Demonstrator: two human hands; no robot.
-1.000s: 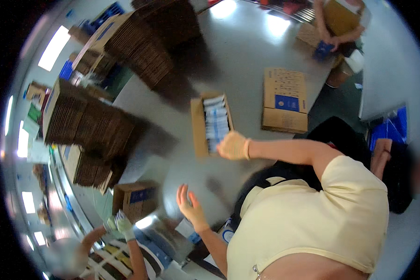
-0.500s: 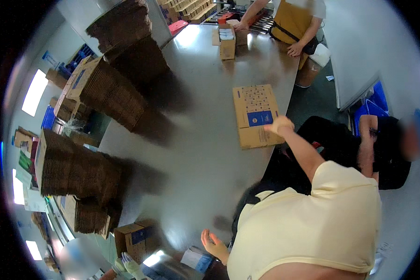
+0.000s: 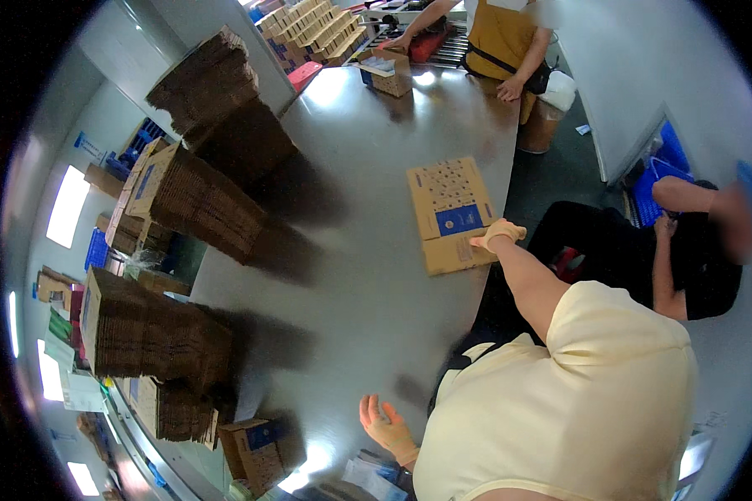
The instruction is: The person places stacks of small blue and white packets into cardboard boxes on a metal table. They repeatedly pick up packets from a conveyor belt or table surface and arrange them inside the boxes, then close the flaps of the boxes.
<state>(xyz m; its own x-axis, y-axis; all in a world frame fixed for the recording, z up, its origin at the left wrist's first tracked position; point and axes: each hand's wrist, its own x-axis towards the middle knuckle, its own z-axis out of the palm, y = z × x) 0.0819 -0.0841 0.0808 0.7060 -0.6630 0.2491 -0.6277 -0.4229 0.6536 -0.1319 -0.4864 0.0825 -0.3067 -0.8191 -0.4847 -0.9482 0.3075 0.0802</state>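
A flattened brown carton (image 3: 453, 196) with a blue patch and small printed marks lies on the grey metal table (image 3: 342, 242). At its near right edge is my right hand (image 3: 503, 235), palm down, fingers spread, a digit touching the lower flap. The carton's edge under that hand is hidden. Lower in the view, my left hand (image 3: 388, 426) hovers over the table's near part, fingers apart and holding nothing. Near it lie some white and blue packets or papers (image 3: 374, 478), too unclear to name.
Tall stacks of flattened cartons (image 3: 154, 326) line the table's left side. An open carton (image 3: 255, 451) stands at the lower left. Across the table, a person in a yellow apron (image 3: 505, 42) touches a filled carton (image 3: 388, 75). Another person in black (image 3: 702, 259) sits at the right.
My right hand has slid down the carton's edge toward its lower flap. The far carton has turned under the co-worker's hand. The whole view has shifted slightly.
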